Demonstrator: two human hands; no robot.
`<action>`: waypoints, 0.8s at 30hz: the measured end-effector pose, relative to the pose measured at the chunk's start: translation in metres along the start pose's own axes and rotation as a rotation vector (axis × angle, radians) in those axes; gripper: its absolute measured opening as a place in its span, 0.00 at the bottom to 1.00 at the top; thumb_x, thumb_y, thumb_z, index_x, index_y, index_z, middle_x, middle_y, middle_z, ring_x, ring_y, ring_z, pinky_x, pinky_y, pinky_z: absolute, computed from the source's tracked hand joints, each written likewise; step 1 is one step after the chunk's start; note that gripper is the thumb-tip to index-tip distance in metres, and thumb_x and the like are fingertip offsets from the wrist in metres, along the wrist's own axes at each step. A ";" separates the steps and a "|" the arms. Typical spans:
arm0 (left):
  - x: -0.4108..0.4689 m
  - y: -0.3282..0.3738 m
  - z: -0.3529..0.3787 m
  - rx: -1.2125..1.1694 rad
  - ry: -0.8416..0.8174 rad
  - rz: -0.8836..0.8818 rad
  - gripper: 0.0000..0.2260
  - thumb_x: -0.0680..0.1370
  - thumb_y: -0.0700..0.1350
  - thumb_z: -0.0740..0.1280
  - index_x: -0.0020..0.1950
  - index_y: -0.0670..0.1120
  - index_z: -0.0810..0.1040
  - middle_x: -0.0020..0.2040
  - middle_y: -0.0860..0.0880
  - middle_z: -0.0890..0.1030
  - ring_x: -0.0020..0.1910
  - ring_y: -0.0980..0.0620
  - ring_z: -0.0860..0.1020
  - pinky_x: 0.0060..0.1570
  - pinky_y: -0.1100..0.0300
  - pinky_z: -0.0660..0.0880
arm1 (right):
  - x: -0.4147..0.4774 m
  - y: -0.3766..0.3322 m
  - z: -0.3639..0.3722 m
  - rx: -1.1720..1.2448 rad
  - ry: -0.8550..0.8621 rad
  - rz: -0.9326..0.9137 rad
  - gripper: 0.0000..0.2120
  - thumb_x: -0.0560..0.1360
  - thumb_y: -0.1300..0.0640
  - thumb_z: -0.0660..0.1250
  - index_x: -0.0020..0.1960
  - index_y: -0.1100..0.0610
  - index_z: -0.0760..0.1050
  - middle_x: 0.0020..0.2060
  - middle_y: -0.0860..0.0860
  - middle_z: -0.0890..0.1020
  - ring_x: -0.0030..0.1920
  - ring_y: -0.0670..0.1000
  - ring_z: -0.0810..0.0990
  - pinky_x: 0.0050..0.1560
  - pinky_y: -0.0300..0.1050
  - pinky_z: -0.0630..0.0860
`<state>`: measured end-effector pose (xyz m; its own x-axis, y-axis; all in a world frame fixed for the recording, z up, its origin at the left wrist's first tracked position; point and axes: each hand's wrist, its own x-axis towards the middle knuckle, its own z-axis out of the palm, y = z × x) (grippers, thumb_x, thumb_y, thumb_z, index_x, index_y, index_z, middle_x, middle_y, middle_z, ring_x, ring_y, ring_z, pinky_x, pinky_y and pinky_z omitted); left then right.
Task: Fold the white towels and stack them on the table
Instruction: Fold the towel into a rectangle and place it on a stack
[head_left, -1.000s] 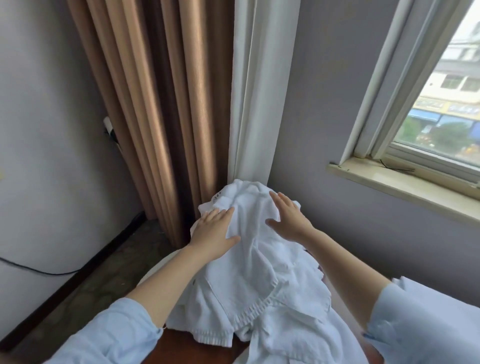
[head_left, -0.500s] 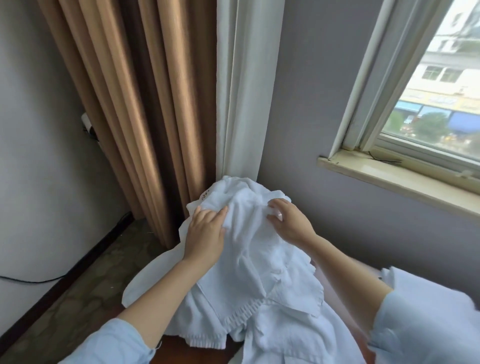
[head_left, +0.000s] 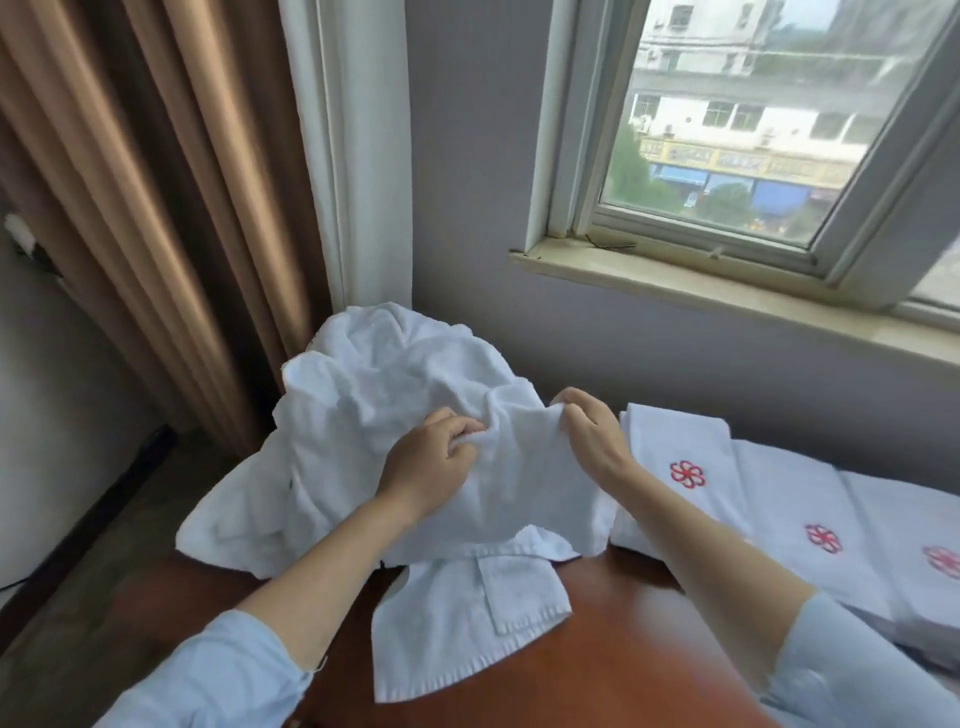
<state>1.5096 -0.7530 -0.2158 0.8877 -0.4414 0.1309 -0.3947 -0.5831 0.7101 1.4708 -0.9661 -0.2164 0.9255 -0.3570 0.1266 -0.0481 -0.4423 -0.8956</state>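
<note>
Both hands gripped one white towel (head_left: 509, 467) on top of the pile (head_left: 363, 415) at the table's (head_left: 597, 660) left end: left hand (head_left: 431, 467) bunched it, right hand (head_left: 592, 436) pinched its edge. Folded towels (head_left: 769, 499) lay just right.

Crumpled white towel heap (head_left: 395, 410) on L end of brown table (head_left: 623, 670); folded towels (head_left: 779, 493) w/ red flower logos in row at R.

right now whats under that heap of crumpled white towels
The brown table shows under the heap at its near edge. The left hand and right hand grip its top towel. Anything beneath the heap's middle is covered.
</note>
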 end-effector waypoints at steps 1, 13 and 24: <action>-0.009 0.007 0.009 -0.009 -0.023 -0.002 0.16 0.73 0.50 0.59 0.55 0.55 0.82 0.47 0.58 0.77 0.48 0.55 0.77 0.50 0.57 0.75 | -0.012 0.003 -0.010 -0.011 -0.002 0.003 0.11 0.65 0.55 0.53 0.36 0.58 0.72 0.31 0.43 0.73 0.31 0.42 0.69 0.31 0.34 0.65; -0.109 0.087 0.135 0.030 -0.380 -0.130 0.14 0.72 0.49 0.59 0.44 0.41 0.78 0.40 0.47 0.80 0.36 0.49 0.75 0.41 0.52 0.74 | -0.142 0.078 -0.132 -0.265 -0.165 0.174 0.09 0.65 0.54 0.51 0.33 0.55 0.69 0.30 0.46 0.71 0.34 0.49 0.70 0.37 0.45 0.66; -0.175 0.155 0.242 0.045 -0.573 -0.095 0.14 0.75 0.54 0.61 0.49 0.50 0.83 0.56 0.67 0.75 0.38 0.57 0.79 0.42 0.56 0.77 | -0.226 0.153 -0.232 -0.492 -0.158 0.188 0.08 0.74 0.62 0.57 0.40 0.56 0.74 0.40 0.51 0.80 0.44 0.55 0.77 0.46 0.51 0.73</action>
<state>1.2356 -0.9314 -0.2957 0.6543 -0.6775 -0.3360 -0.3406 -0.6607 0.6689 1.1677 -1.1439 -0.2836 0.9273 -0.3560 -0.1153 -0.3528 -0.7290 -0.5865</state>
